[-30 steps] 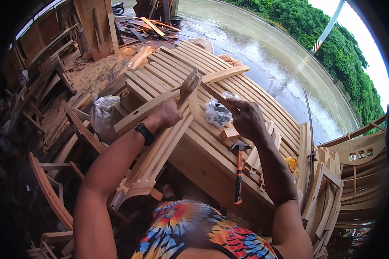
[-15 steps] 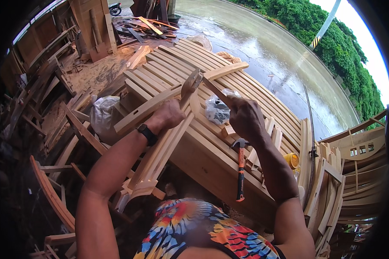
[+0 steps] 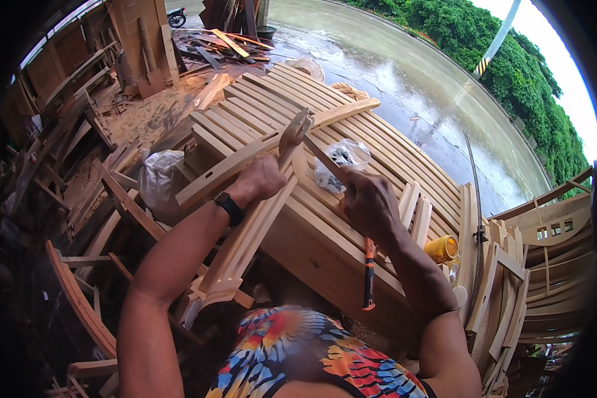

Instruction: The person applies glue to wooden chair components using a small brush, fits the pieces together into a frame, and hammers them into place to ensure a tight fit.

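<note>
My left hand [image 3: 262, 178] is closed around the upper part of a pale wooden frame piece [image 3: 292, 137], just below its joint end. My right hand [image 3: 373, 202] grips a thin, flat brown stick-like tool [image 3: 325, 158]; whether it is a file or a plain stick I cannot tell. Its far end meets or lies very near the frame's joint. A slotted wooden rail [image 3: 229, 167] lies beside my left hand. Under my right wrist, a claw hammer [image 3: 369, 275] with an orange and black handle hangs over the bench edge, its head hidden by my arm.
Rows of wooden slats [image 3: 391, 139] cover the work surface. On them sit a clear plastic bag [image 3: 341, 159] with dark contents and a yellow container [image 3: 442, 249]. A white sack [image 3: 160, 178] stands at left; curved wooden parts [image 3: 507, 292] are stacked at right. Beyond runs a wet road [image 3: 404, 86].
My right hand and its tool have moved down and slightly left, nearer to me, and the hammer's head is now covered. My left hand stays on the frame piece.
</note>
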Motion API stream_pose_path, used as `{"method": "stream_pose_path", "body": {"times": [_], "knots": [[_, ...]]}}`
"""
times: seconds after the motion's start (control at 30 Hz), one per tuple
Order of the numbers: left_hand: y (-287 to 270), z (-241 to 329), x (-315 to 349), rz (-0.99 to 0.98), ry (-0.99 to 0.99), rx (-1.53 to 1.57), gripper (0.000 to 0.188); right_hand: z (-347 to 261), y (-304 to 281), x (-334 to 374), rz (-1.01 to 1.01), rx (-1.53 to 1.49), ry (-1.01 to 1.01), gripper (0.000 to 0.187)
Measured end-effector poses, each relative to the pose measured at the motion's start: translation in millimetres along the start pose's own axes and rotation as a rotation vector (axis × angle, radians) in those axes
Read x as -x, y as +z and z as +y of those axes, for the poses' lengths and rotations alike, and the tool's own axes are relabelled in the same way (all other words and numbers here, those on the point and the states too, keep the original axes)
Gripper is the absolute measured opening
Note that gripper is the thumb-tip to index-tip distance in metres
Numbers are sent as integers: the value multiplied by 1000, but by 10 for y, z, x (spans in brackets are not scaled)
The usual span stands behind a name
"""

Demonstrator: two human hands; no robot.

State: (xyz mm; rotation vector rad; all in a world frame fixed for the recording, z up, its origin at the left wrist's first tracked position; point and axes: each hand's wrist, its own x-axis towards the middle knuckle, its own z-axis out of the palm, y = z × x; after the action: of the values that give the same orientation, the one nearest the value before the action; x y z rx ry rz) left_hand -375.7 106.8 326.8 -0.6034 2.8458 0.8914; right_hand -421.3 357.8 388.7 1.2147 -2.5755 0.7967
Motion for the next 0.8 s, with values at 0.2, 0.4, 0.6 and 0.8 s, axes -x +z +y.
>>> {"method": "stream_pose_path", "body": {"times": [0.2,0.4,0.6,0.8], "knots": [[145,-345,-174,48,228,-189,49,-150,-131,-18,86,-17,-65,36],[160,-237,-187,32,185,-138,45,157,-251,-360,102,49,57,32],[103,-159,-107,25,19,-4,48,98,-240,-438,-5,77,84,31],[91,-70,-66,41,9,-4,48,182,-171,-474,17,95,30,33]]}}
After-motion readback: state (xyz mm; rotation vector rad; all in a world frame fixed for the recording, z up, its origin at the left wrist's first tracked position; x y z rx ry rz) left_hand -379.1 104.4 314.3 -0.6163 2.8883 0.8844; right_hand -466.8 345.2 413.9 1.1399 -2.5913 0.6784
